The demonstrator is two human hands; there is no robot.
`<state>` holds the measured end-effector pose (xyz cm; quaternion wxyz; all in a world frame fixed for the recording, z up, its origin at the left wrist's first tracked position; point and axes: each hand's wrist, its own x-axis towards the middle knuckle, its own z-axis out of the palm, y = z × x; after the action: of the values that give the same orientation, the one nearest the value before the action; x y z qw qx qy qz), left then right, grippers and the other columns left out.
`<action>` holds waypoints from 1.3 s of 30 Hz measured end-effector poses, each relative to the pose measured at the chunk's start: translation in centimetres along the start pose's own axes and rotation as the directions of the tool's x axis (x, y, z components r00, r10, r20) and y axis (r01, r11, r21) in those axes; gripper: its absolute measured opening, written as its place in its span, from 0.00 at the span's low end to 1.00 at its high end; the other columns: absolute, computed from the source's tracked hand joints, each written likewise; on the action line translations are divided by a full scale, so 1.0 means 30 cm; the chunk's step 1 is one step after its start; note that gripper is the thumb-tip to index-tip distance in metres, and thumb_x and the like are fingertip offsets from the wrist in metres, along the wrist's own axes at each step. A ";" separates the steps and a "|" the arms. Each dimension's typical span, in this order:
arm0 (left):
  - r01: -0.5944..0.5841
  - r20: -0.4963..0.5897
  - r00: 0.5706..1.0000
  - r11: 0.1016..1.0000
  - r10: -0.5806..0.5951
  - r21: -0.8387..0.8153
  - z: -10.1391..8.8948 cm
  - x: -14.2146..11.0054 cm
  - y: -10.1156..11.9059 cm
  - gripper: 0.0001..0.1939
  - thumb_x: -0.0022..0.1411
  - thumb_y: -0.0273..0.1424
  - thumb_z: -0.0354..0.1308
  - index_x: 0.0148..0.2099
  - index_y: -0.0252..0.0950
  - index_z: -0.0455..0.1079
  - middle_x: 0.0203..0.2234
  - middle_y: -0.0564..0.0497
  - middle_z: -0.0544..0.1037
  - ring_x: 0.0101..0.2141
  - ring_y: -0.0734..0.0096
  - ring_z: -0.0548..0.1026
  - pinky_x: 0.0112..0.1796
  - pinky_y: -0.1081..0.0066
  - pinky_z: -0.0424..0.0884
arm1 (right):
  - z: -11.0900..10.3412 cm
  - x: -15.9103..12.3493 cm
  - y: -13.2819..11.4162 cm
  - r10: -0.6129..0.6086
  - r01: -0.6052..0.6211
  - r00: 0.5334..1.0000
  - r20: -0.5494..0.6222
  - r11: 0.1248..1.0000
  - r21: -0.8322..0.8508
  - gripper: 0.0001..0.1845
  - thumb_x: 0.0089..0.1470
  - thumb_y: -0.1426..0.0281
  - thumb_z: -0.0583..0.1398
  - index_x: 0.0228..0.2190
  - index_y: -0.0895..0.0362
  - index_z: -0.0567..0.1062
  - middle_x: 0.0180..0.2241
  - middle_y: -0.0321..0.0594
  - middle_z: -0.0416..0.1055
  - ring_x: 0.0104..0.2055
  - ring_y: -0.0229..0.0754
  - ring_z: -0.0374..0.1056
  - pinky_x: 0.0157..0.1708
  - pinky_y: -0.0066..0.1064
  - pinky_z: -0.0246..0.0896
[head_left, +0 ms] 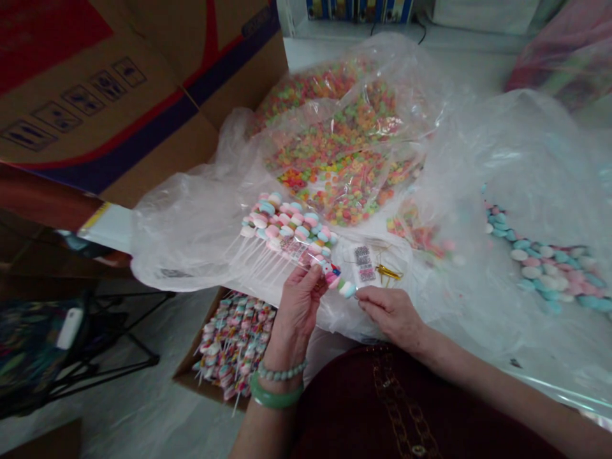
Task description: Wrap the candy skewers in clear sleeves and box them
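Observation:
A marshmallow skewer [346, 289] in white, pale blue, green and pink stretches between my two hands, low over the plastic-covered table. My left hand [300, 296] pinches its left end, beside a small pink, red and blue piece. At the other end, the closed fingers of my right hand [394, 313] grip its tip. Just beyond my left hand, several marshmallow skewers [287, 226] lie side by side, white sticks pointing towards me. Printed labels [364, 262] and gold twist ties [388, 273] rest near my right hand.
Colourful ring candies [344, 153] fill a clear plastic bag at the back. Loose marshmallows [549, 271] lie on plastic to the right. A large cardboard box [157, 83] stands at the left. Below the table edge, an open carton [196, 347] holds many skewers.

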<state>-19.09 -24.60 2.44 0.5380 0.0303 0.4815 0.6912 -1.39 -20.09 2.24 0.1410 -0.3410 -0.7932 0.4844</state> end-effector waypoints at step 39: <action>-0.057 -0.026 0.998 0.997 0.056 -0.048 0.012 0.008 0.050 0.13 0.51 0.31 0.66 0.40 0.34 0.71 0.32 0.51 0.78 0.32 0.71 0.77 0.33 0.73 0.75 | -0.020 0.037 0.015 -0.294 0.165 0.944 -0.149 0.813 -0.558 0.12 0.57 0.73 0.52 0.27 0.57 0.73 0.23 0.37 0.70 0.26 0.38 0.64 0.27 0.28 0.50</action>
<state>-20.08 -24.12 3.57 0.5127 0.0220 0.4700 0.7181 -1.67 -18.80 2.02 0.1875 -0.3212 -0.9109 0.1789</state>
